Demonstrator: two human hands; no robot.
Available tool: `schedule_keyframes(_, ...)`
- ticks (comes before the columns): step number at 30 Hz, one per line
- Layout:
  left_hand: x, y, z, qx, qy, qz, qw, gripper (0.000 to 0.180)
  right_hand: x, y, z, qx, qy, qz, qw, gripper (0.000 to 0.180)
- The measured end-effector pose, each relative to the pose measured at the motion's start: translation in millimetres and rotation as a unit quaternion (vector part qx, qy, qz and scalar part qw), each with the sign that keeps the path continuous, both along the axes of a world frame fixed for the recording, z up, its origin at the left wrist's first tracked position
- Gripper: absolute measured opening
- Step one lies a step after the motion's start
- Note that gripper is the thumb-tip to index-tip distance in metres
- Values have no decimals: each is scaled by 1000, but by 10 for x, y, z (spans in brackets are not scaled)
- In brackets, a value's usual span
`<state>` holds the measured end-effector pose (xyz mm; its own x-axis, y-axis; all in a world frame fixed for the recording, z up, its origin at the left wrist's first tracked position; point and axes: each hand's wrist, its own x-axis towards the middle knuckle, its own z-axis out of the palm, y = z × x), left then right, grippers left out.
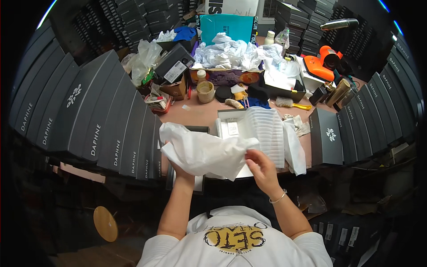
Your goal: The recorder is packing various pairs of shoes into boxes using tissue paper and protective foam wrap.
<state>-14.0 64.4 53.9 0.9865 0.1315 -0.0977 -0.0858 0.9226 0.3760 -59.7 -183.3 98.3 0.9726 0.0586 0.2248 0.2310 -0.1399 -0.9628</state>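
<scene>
Right now, dark boxes (95, 115) stand in a row along the left edge of your desk (175, 117). Next, your left hand (182, 171) holds up the white paper (200, 151) from below, its fingers mostly hidden, so you have that loose bundle above the desk's front edge. Behind it sits a jar (205, 91), and toward the back edge a carton (222, 77) heaped with crumpled paper (229, 52). An open box (227, 114) lies near the front edge, partly under the bundle. Your right hand (262, 171) pinches the paper's right end narrowly. Beside it lies a ribbed sheet (267, 133), then a brush (289, 103), an orange tool (320, 62) near the back right corner, and more boxes (327, 138) along the right edge.
</scene>
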Motion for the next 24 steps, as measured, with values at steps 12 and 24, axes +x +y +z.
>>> schedule_keyframes(12, 531, -45, -115, 159, -5, 24, 987, 55, 104, -220, -519, 347, 271, 228, 869, 63)
schedule_keyframes(24, 272, -1162, -300, 743, -323, -198, 552, 91, 28, -714, -279, 174, 82, -123, 974, 53)
